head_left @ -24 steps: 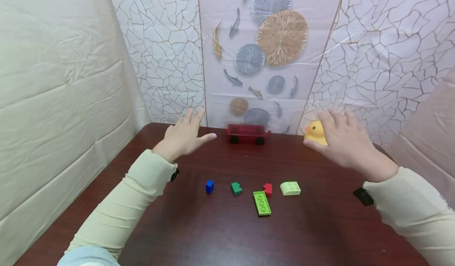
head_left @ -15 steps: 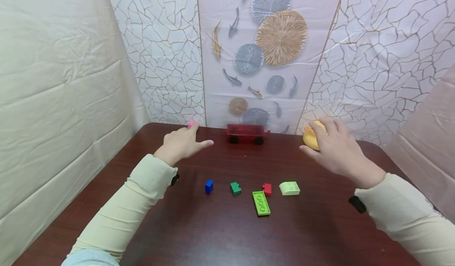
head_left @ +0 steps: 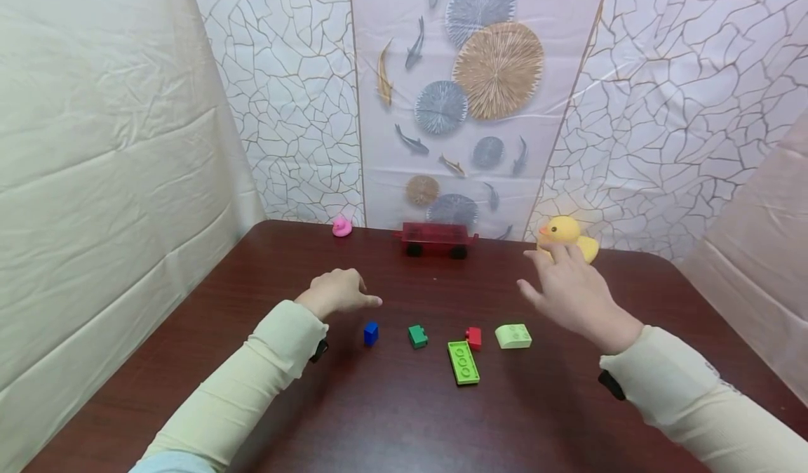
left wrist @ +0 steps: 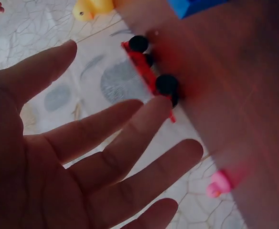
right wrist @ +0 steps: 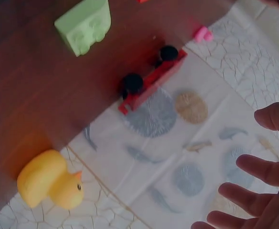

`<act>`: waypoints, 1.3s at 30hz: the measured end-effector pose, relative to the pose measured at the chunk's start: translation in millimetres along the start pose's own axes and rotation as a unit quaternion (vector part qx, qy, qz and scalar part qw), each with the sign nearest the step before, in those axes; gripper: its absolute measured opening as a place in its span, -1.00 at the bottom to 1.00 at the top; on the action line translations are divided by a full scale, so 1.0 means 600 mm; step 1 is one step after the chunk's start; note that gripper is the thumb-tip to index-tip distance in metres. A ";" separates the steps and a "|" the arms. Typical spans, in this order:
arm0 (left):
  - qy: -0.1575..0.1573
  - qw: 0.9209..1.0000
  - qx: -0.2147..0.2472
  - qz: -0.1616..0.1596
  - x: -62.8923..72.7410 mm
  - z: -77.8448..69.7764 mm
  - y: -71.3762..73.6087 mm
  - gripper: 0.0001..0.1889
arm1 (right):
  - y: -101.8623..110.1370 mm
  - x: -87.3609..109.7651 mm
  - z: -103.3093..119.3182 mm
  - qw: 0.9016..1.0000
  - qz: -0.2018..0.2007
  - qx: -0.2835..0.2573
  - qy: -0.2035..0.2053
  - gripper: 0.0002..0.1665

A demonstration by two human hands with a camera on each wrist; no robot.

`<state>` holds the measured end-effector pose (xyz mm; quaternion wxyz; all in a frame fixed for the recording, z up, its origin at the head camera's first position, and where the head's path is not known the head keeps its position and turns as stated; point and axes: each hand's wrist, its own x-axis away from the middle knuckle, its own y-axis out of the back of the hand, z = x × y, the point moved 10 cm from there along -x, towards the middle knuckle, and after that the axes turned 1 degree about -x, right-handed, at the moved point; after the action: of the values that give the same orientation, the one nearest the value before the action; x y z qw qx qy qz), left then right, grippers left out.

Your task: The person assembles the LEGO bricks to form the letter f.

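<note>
Evidently nothing was held by either hand: the left hand [head_left: 339, 293], its thumb set apart and fingers relaxed, and the right hand [head_left: 571, 294], its fingers spread, were raised over the dark reddish-brown table [head_left: 391, 424]. One small blue plastic block [head_left: 371, 333] was placed just near-right of the left hand; one pale-green curved plastic brick [head_left: 513, 336], near-left of the right. Between these, one green studded block [head_left: 417, 336], one red studded block [head_left: 475, 338] and, nearer, one flat lime-green plate [head_left: 463, 363] were counted. At the far edge, one translucent red wagon [head_left: 435, 234], one pink duck [head_left: 342, 227] and one yellow duck [head_left: 563, 229] were seen, the last partly covered by the right hand. The blue block was cut off in the left wrist view.
</note>
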<state>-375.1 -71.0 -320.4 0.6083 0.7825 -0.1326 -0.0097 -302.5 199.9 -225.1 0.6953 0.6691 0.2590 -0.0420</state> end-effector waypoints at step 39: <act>-0.095 0.995 0.023 0.035 -0.004 -0.089 -0.090 -0.76 | -0.238 -0.027 0.211 0.955 0.257 -0.047 0.136 -0.72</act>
<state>-357.4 -7.7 -358.7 0.5748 0.7867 -0.2174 -0.0597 -335.7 60.5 -352.1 0.6714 0.6789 0.1722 0.2423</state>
